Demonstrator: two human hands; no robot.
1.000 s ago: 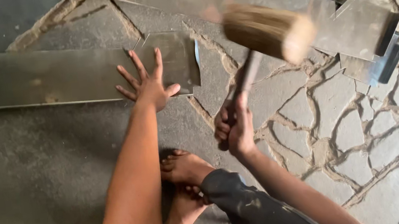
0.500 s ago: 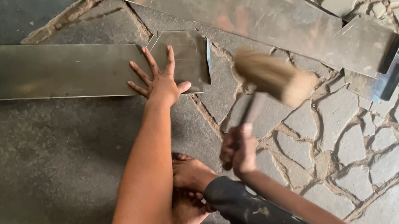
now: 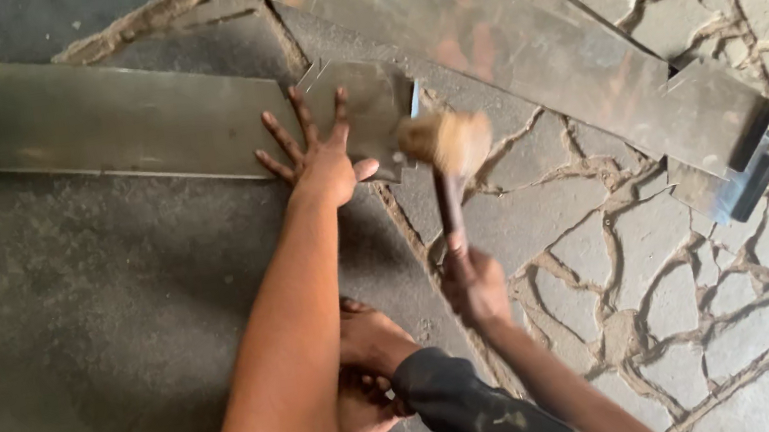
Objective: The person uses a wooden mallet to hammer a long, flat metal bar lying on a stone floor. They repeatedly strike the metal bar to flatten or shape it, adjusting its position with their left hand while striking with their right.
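My left hand [image 3: 321, 155] lies flat with fingers spread on the right end of a long grey sheet-metal strip [image 3: 91, 122] that rests on the ground. My right hand [image 3: 475, 286] grips the handle of a wooden mallet [image 3: 449, 142]. The mallet's blurred head is down at the strip's right edge, just right of my left thumb. My bare feet [image 3: 372, 343] show below, between my arms.
A second, longer metal strip [image 3: 520, 36] runs diagonally from top centre to the right, ending in a folded piece [image 3: 729, 168]. The ground is cracked stone paving [image 3: 650, 249] on the right and dark smooth concrete [image 3: 71, 340] on the left.
The mallet has swung down and left, from raised over the diagonal strip to the right edge of the strip under my left hand. The left hand stays pressed on the sheet.
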